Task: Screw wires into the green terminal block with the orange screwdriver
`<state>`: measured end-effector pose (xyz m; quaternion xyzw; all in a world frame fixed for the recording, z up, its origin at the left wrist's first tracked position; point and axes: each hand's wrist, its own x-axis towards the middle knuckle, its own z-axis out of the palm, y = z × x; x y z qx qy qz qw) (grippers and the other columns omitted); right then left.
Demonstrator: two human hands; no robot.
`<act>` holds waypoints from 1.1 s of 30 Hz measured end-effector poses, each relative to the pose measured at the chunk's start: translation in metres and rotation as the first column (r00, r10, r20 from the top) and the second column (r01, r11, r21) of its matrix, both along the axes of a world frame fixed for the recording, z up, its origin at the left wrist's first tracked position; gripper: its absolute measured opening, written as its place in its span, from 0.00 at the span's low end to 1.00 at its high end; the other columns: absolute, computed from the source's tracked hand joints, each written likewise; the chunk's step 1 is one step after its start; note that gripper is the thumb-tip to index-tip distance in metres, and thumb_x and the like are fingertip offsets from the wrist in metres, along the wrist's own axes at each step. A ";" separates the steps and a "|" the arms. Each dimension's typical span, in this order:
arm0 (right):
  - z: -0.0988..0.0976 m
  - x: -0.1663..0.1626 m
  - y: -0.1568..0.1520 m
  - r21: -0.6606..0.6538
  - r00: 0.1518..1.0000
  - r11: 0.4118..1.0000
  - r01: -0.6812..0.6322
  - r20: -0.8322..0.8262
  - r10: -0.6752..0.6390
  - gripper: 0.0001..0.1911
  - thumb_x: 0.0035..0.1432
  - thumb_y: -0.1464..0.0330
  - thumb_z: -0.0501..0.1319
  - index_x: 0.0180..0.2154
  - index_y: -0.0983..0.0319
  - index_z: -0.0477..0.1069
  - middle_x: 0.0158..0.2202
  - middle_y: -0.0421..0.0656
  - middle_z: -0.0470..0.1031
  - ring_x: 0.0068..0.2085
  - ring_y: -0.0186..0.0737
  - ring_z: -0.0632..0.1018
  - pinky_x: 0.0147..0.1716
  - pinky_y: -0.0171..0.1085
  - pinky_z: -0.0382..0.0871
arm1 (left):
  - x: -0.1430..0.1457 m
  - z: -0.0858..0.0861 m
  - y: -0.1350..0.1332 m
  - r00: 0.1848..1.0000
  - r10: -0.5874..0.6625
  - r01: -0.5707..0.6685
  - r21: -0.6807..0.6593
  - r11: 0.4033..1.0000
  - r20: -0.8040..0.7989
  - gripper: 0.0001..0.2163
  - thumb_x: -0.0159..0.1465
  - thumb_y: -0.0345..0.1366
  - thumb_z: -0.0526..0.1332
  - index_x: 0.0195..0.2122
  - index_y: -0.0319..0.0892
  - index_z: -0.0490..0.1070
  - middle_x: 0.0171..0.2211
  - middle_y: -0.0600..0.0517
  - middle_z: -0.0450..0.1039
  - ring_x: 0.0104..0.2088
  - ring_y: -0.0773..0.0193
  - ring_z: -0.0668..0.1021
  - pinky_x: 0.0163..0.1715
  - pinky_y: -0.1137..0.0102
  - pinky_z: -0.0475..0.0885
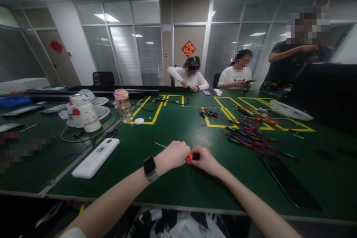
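Note:
Both hands meet over the green table (167, 189) at its near middle. A screwdriver lies across them: its thin metal shaft (160, 144) points out to the left, and the orange and black handle (189, 157) shows between the hands. My left hand (175, 153), with a watch on the wrist, is closed around it, fingers mostly hidden under the fist. Thumb and fingers of my right hand (205, 160) pinch the handle's end.
Bundled red and blue wires (248, 134) lie to the right, near a dark phone-like slab (290, 182). Leftward are a white power bank (96, 158), a white bottle (87, 113), a pink-lidded bottle (123, 106) and a small white case (138, 121). Several people are across the table.

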<state>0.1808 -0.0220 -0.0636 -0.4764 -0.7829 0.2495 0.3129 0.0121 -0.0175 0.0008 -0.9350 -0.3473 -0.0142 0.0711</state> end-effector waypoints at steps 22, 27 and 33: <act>-0.003 -0.002 0.001 0.040 0.998 0.998 0.041 -0.052 -0.039 0.05 0.47 0.75 0.65 0.31 0.62 0.77 0.31 0.43 0.76 0.35 0.40 0.75 0.36 0.36 0.69 | -0.035 0.011 0.026 0.932 0.182 -0.092 -0.280 0.956 0.314 0.04 0.53 0.31 0.61 0.28 0.37 0.75 0.27 0.51 0.74 0.28 0.66 0.73 0.28 0.75 0.64; -0.001 0.002 0.004 0.011 0.995 0.997 0.070 -0.070 -0.069 0.05 0.49 0.73 0.66 0.32 0.62 0.78 0.32 0.43 0.76 0.35 0.39 0.76 0.35 0.36 0.69 | -0.046 0.004 0.027 0.880 0.240 -0.068 -0.390 0.918 0.411 0.06 0.55 0.33 0.61 0.30 0.37 0.75 0.30 0.53 0.74 0.31 0.66 0.74 0.32 0.74 0.65; 0.005 0.013 0.012 0.119 0.987 0.980 0.158 0.021 -0.161 0.04 0.53 0.71 0.64 0.31 0.62 0.79 0.32 0.44 0.77 0.37 0.43 0.75 0.39 0.40 0.67 | -0.045 0.000 0.024 0.870 0.221 -0.053 -0.363 0.930 0.440 0.06 0.56 0.33 0.61 0.32 0.38 0.76 0.32 0.52 0.75 0.32 0.65 0.75 0.34 0.73 0.67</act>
